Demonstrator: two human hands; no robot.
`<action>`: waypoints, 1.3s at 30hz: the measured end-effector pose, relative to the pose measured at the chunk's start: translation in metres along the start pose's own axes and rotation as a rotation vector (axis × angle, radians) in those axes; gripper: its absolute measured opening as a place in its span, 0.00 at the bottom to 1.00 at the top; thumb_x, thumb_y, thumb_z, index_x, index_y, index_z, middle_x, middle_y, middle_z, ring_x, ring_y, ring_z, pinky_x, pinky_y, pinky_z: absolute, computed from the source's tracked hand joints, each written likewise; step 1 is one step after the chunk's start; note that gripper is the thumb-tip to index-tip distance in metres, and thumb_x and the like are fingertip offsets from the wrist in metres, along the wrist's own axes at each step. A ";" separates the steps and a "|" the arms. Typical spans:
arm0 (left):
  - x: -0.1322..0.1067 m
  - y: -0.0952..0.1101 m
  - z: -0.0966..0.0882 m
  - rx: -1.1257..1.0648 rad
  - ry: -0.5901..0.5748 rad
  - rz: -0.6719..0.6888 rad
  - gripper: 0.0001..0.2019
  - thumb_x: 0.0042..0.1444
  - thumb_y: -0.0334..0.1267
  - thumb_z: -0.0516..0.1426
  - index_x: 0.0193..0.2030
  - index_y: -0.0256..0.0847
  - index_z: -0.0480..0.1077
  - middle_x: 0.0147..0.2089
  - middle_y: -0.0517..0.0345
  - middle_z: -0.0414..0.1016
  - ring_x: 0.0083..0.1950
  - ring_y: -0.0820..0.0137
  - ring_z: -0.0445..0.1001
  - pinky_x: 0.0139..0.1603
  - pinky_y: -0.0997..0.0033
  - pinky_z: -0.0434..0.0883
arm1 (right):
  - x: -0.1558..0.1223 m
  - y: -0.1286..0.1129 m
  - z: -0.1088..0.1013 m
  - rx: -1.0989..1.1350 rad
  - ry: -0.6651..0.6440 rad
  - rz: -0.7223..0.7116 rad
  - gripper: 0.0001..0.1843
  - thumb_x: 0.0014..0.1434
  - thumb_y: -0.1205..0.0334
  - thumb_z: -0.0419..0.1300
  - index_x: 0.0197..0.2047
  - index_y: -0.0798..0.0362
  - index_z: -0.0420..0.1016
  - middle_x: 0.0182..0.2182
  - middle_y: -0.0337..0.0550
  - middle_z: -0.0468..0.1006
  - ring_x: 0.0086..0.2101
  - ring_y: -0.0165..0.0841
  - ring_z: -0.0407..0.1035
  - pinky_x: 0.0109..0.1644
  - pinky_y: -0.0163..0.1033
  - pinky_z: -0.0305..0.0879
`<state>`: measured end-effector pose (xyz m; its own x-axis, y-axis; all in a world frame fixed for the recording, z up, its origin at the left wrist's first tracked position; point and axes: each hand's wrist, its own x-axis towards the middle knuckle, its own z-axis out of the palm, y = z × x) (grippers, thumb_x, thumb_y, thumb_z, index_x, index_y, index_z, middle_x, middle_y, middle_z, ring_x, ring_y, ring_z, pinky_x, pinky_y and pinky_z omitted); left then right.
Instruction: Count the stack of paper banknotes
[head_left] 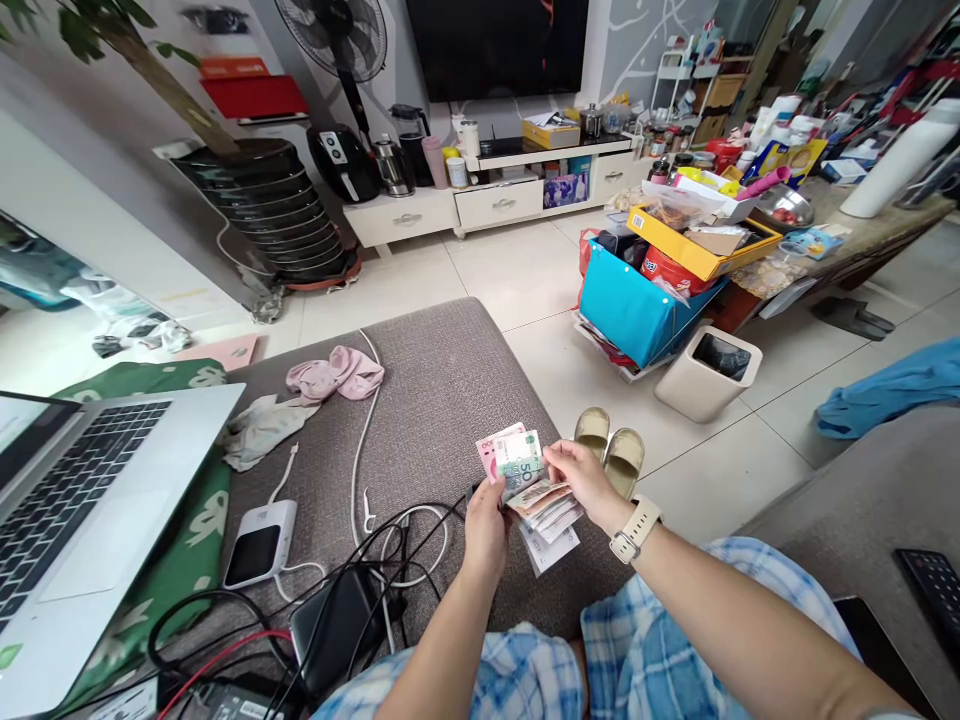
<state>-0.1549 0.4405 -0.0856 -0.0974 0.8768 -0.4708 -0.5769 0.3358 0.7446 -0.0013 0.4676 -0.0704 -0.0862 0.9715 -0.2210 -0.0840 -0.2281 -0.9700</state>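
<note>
The left hand is closed around the bottom of a bunch of paper money, and the right hand pinches the notes from the other side, with its fingers on the top ones. The money is held up over the near edge of a grey footstool, in front of knees in blue checked shorts. The green note on top shows a big "50". A pink note peeks out behind it, and white slips hang below; their small print is too tiny to read. A pale watch is on the right wrist. To the left, on the footstool, lie a tangle of black and white wires, a small white box with a dark screen, a pink cloth and an open laptop on a green cloth. Just past the footstool's right edge sit two tan slippers on the white tile floor. Beyond them are a beige bin and a blue box, with bare floor between the footstool and the TV shelf.
</note>
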 end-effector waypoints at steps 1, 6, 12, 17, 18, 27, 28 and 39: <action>0.000 0.000 0.000 -0.003 -0.004 0.002 0.18 0.45 0.43 0.66 0.42 0.35 0.77 0.39 0.51 0.82 0.36 0.65 0.78 0.38 0.67 0.72 | 0.001 0.001 0.000 -0.015 0.024 0.009 0.19 0.54 0.43 0.64 0.30 0.51 0.70 0.22 0.35 0.69 0.26 0.32 0.65 0.36 0.39 0.61; 0.001 -0.001 0.000 -0.012 -0.015 0.014 0.17 0.43 0.42 0.68 0.39 0.35 0.77 0.36 0.53 0.81 0.34 0.67 0.77 0.39 0.68 0.71 | 0.003 0.006 -0.001 -0.016 0.070 0.021 0.18 0.50 0.50 0.69 0.38 0.52 0.71 0.32 0.38 0.73 0.35 0.35 0.69 0.41 0.40 0.64; 0.000 -0.001 0.000 -0.016 -0.025 0.011 0.18 0.43 0.43 0.68 0.39 0.35 0.77 0.35 0.53 0.81 0.33 0.68 0.76 0.38 0.69 0.71 | 0.000 -0.002 0.001 -0.094 0.018 -0.026 0.12 0.54 0.52 0.64 0.31 0.53 0.73 0.29 0.39 0.73 0.33 0.35 0.67 0.39 0.40 0.62; 0.001 -0.001 0.000 -0.006 0.003 0.028 0.16 0.45 0.46 0.66 0.36 0.35 0.77 0.31 0.56 0.79 0.30 0.70 0.74 0.33 0.71 0.70 | -0.003 -0.008 0.001 -0.126 0.030 -0.012 0.12 0.54 0.53 0.63 0.28 0.53 0.72 0.27 0.39 0.73 0.31 0.34 0.66 0.37 0.40 0.61; 0.001 -0.001 0.000 -0.013 0.005 0.032 0.16 0.47 0.46 0.66 0.36 0.35 0.77 0.31 0.56 0.78 0.30 0.70 0.74 0.33 0.71 0.70 | -0.003 -0.009 0.001 -0.121 0.030 -0.011 0.12 0.54 0.53 0.63 0.28 0.53 0.72 0.27 0.39 0.73 0.31 0.34 0.66 0.37 0.40 0.61; 0.004 -0.003 -0.001 -0.050 0.011 0.016 0.17 0.47 0.45 0.64 0.39 0.34 0.78 0.33 0.55 0.79 0.33 0.68 0.75 0.36 0.71 0.71 | -0.002 -0.008 0.003 -0.044 0.007 -0.012 0.12 0.53 0.54 0.64 0.27 0.53 0.71 0.25 0.37 0.71 0.29 0.33 0.65 0.35 0.39 0.60; 0.004 -0.003 -0.001 -0.049 0.016 0.016 0.17 0.47 0.45 0.65 0.39 0.34 0.78 0.33 0.55 0.79 0.33 0.69 0.75 0.36 0.71 0.71 | -0.003 -0.008 0.003 -0.035 0.004 -0.008 0.12 0.53 0.54 0.64 0.27 0.53 0.71 0.25 0.37 0.71 0.29 0.33 0.65 0.35 0.39 0.60; 0.004 -0.003 -0.001 -0.060 0.008 0.023 0.15 0.47 0.45 0.64 0.37 0.35 0.77 0.34 0.55 0.80 0.33 0.68 0.76 0.37 0.70 0.72 | -0.002 -0.009 0.003 0.027 -0.016 0.018 0.13 0.51 0.52 0.65 0.28 0.53 0.71 0.25 0.37 0.72 0.28 0.33 0.66 0.35 0.39 0.61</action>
<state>-0.1544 0.4427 -0.0901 -0.1173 0.8812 -0.4579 -0.6222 0.2941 0.7255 -0.0037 0.4676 -0.0612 -0.1036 0.9660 -0.2369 -0.1094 -0.2478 -0.9626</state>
